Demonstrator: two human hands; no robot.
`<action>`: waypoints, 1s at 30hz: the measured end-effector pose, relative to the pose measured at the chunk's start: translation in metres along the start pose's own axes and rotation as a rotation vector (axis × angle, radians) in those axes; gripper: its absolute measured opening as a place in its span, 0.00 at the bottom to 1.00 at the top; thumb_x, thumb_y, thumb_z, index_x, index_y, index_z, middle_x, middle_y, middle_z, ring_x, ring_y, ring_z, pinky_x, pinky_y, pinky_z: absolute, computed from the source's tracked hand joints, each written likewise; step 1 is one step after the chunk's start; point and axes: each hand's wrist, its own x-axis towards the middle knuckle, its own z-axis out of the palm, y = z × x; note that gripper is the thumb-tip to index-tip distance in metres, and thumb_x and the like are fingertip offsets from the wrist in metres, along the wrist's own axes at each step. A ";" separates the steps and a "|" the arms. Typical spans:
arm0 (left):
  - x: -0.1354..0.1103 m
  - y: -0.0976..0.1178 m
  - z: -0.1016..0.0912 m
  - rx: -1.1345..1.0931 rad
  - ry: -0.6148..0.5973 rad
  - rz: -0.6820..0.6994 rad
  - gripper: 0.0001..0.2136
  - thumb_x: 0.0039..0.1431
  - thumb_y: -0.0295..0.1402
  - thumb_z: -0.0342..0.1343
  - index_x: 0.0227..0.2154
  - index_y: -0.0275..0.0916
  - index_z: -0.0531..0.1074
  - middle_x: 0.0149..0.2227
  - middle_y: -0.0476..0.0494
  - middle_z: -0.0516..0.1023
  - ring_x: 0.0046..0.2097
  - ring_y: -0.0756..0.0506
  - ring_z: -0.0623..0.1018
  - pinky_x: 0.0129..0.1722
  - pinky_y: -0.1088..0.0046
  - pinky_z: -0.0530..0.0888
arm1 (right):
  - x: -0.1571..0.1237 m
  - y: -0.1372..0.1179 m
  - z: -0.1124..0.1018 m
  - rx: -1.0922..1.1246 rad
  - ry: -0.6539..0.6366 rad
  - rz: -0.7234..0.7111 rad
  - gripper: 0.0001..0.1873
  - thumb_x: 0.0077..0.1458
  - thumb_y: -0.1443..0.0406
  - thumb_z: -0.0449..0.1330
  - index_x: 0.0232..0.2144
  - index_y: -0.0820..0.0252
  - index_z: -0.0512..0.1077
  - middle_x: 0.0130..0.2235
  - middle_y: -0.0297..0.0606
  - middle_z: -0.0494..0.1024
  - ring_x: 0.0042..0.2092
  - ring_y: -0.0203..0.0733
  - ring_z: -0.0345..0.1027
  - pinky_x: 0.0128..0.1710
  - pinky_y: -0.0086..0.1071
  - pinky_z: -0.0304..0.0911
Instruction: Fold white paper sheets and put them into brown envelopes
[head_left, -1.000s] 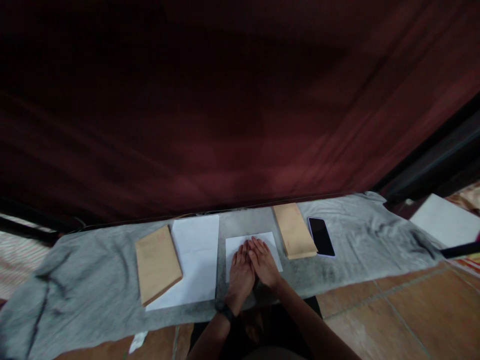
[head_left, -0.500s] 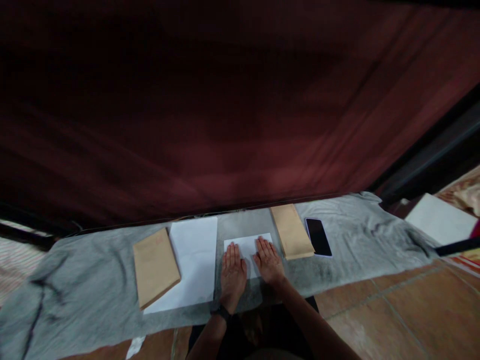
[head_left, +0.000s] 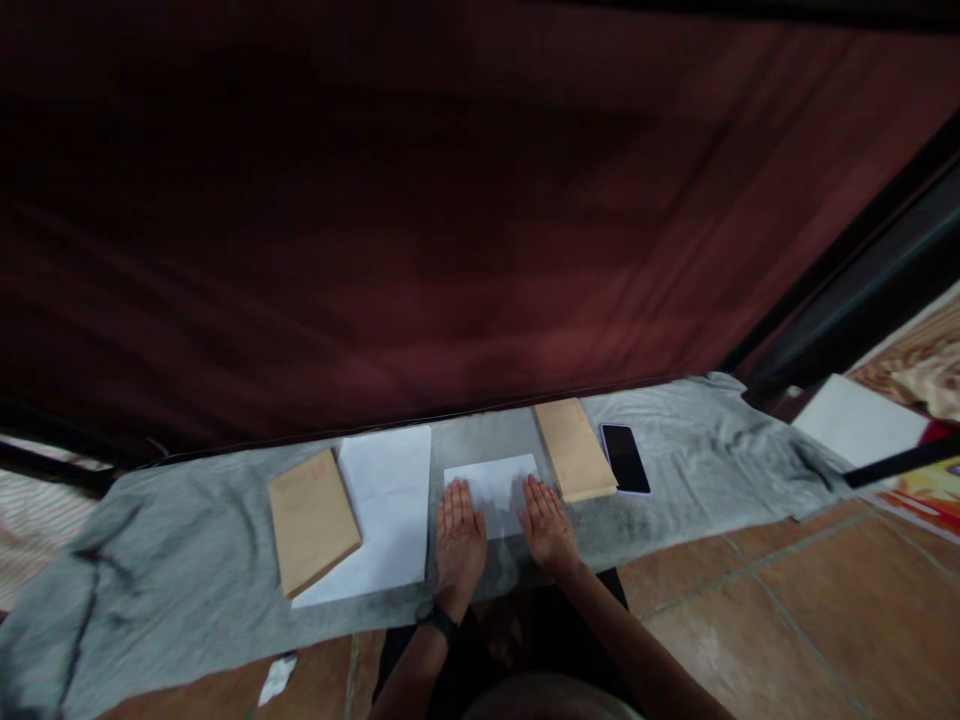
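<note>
A small white sheet of paper (head_left: 496,490), perhaps folded, lies flat on the grey cloth in front of me. My left hand (head_left: 460,540) rests on its left edge, palm down with the fingers stretched out. On the right edge lies my right hand (head_left: 548,525), also flat and open. Left of my hands is a larger white paper (head_left: 391,500), partly covered by a stack of brown envelopes (head_left: 313,520). Another stack of brown envelopes (head_left: 576,450) sits just beyond my right hand, with a phone (head_left: 626,460) beside it, its screen dark.
The grey cloth (head_left: 187,570) covers a long, narrow surface. Behind it rises a dark red panel (head_left: 480,300). Tiled floor (head_left: 720,620) shows below, with a white scrap (head_left: 277,678) on it at the left. A white board-like thing (head_left: 859,425) lies at the far right.
My hands have slid apart, from the middle of the small sheet out to its left and right edges. The view has shifted slightly.
</note>
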 end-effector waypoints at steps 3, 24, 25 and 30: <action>-0.016 0.013 0.001 -0.029 -0.036 0.146 0.30 0.68 0.27 0.38 0.71 0.32 0.41 0.70 0.34 0.55 0.71 0.41 0.55 0.67 0.55 0.61 | -0.005 -0.019 -0.004 0.082 -0.035 -0.091 0.29 0.70 0.63 0.43 0.70 0.65 0.48 0.67 0.46 0.61 0.68 0.47 0.53 0.65 0.45 0.56; -0.066 -0.015 -0.023 0.027 0.017 0.063 0.31 0.71 0.38 0.41 0.71 0.32 0.39 0.68 0.29 0.58 0.69 0.36 0.60 0.63 0.52 0.65 | -0.058 0.022 -0.027 -0.033 -0.034 -0.056 0.34 0.70 0.56 0.46 0.71 0.64 0.44 0.68 0.49 0.60 0.67 0.50 0.56 0.65 0.47 0.54; -0.067 -0.016 -0.023 0.031 0.022 0.052 0.31 0.71 0.38 0.41 0.71 0.33 0.39 0.68 0.29 0.58 0.68 0.36 0.61 0.63 0.52 0.65 | -0.060 0.023 -0.029 -0.037 -0.033 -0.046 0.34 0.70 0.56 0.46 0.71 0.64 0.44 0.68 0.49 0.60 0.67 0.50 0.56 0.65 0.47 0.55; -0.066 -0.008 -0.023 0.017 0.024 0.070 0.31 0.70 0.34 0.41 0.71 0.34 0.37 0.69 0.32 0.57 0.69 0.37 0.59 0.65 0.51 0.63 | -0.056 0.012 -0.035 -0.012 -0.032 0.000 0.32 0.71 0.57 0.44 0.71 0.63 0.44 0.68 0.49 0.59 0.68 0.50 0.54 0.65 0.49 0.55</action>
